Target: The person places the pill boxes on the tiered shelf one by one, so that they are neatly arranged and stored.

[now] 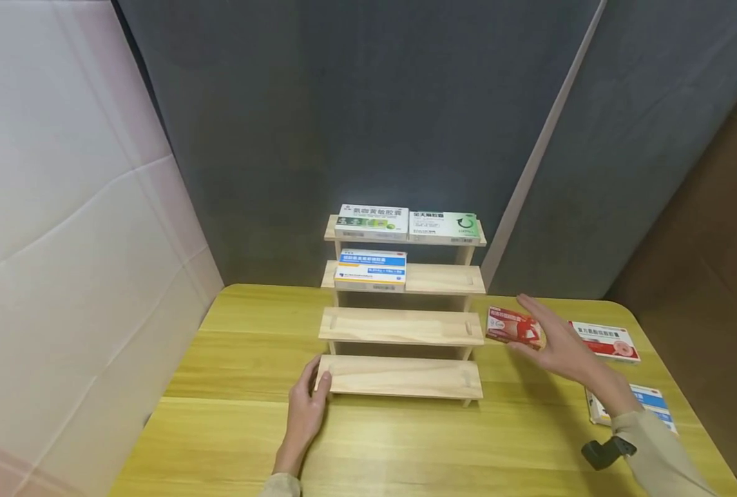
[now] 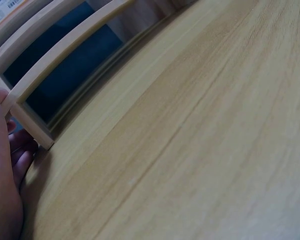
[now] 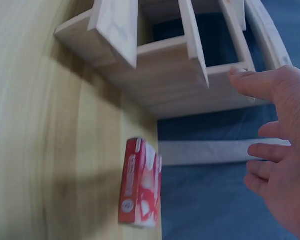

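A stepped wooden display rack (image 1: 399, 376) stands on the table. My left hand (image 1: 306, 407) grips the left end of its lowest step, thumb on the top face and fingers down beside the leg. In the left wrist view, these fingers (image 2: 22, 155) curl against the leg near the tabletop. My right hand (image 1: 557, 345) is over a small red medicine box (image 1: 503, 324) right of the rack. The right wrist view shows this hand (image 3: 285, 145) apart from the red box (image 3: 140, 185), fingers loosely spread and nothing held.
The top step carries a white-and-green medicine box (image 1: 371, 221) and a green-and-white one (image 1: 444, 226). A blue-and-white box (image 1: 370, 269) lies at the left of the step below. A red-and-white box (image 1: 606, 339) and blue-and-white boxes (image 1: 654, 402) lie at the table's right.
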The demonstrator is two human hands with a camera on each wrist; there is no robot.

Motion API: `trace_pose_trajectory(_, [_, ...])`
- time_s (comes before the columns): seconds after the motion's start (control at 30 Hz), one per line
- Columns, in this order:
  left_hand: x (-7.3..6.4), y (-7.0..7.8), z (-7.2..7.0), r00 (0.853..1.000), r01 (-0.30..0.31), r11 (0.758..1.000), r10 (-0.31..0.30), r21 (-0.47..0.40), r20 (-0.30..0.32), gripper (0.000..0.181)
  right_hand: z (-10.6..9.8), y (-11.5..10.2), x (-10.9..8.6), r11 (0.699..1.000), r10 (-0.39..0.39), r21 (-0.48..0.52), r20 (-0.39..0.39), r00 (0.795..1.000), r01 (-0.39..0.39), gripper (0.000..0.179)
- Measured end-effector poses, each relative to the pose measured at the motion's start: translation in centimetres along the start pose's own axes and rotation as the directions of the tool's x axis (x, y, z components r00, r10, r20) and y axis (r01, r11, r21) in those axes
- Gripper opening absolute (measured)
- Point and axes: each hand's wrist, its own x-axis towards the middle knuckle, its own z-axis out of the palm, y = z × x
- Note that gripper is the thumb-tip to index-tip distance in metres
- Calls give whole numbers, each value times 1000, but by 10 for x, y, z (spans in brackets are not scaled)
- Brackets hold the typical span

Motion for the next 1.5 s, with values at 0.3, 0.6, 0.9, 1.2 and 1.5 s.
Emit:
trace_pose_trajectory(0.3, [1,1,1,1000,-7,1000,7,-7,9,44,1,24,-19,1000,15,-21,-26,1000,-15,93])
trace_pose_trajectory(0.6, [1,1,3,1000,-1,1000,1,-13,13,45,-8,45,-42,996,82,36,19,996,-83,106])
trace_pose_trajectory(0.9, [0,-2,3,1000,2,1000,-2,-6,9,44,-8,66,-65,989,134,63,31,991,-136,113])
trace_pose_trajectory(1.2, [0,-3,1,1000,4,1000,-4,1,9,44,-4,82,-89,973,226,35,49,973,-228,113])
trace_pose_trajectory(1.5, [0,-3,2,1000,2,1000,-2,-18,6,43,-4,104,-113,951,310,-5,72,948,-310,111])
